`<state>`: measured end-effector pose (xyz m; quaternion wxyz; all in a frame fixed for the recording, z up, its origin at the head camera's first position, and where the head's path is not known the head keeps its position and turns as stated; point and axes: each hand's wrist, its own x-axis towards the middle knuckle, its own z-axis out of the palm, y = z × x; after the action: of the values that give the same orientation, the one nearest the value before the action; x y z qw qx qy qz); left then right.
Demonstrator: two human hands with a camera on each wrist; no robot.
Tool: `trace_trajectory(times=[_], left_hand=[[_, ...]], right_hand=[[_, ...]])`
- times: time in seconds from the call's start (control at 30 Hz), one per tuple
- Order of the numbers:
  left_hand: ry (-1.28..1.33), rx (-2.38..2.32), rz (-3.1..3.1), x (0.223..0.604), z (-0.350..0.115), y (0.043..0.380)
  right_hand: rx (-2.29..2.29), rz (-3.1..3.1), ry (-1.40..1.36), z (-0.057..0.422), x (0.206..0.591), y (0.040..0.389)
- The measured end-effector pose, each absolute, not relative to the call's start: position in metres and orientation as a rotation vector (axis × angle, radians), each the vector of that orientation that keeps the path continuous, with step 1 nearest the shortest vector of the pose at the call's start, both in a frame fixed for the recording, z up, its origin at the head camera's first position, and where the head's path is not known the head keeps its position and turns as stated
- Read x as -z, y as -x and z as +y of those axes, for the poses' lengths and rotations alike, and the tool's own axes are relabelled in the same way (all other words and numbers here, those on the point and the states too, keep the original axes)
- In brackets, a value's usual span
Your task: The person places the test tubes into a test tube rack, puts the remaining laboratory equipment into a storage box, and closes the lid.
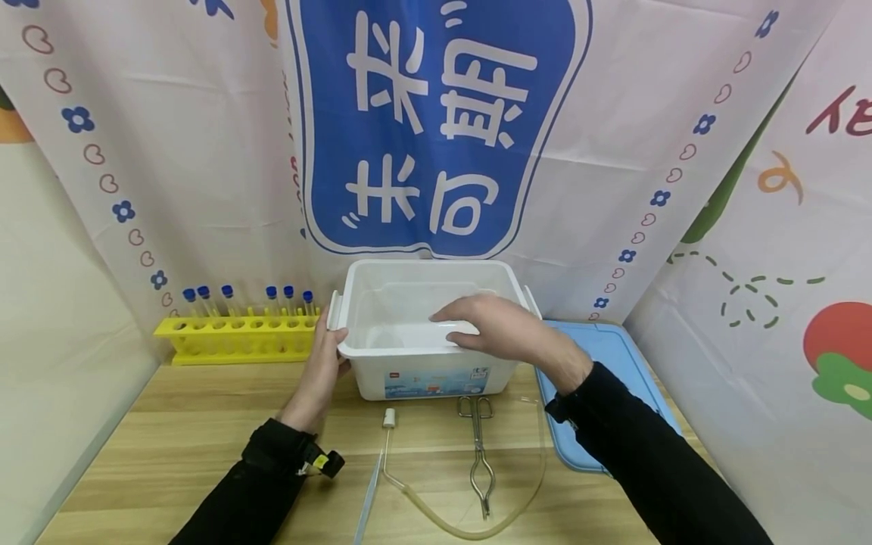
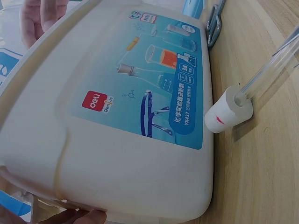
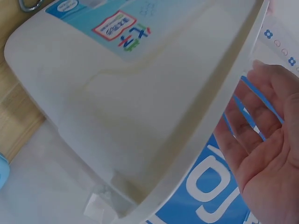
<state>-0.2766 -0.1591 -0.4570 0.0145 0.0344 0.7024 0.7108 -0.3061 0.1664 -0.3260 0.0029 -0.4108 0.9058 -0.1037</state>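
A white plastic tub with a blue label stands on the wooden table against the back cloth. My left hand grips its left side at the handle, thumb near the rim; in the left wrist view part of that hand is hidden by the tub. Over the tub's opening reaches my right hand, its fingers loosely extended and nothing visible in them. The right wrist view shows the right palm beyond the rim. Inside, the tub's visible floor is bare white.
A yellow rack with several blue-capped test tubes stands left. Metal crucible tongs, a white stopper on a bent glass tube, yellowish tubing and a pale strip lie in front. Right lies a blue lid.
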Motion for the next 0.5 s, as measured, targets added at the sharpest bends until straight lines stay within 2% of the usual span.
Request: trace_trajectory(times=[0.5], left_hand=[[-0.078,-2.229,2.202,0.456,-0.158,0.277]], right_hand=[[0.262,2.837,1.441,0.155,0.325,0.274]])
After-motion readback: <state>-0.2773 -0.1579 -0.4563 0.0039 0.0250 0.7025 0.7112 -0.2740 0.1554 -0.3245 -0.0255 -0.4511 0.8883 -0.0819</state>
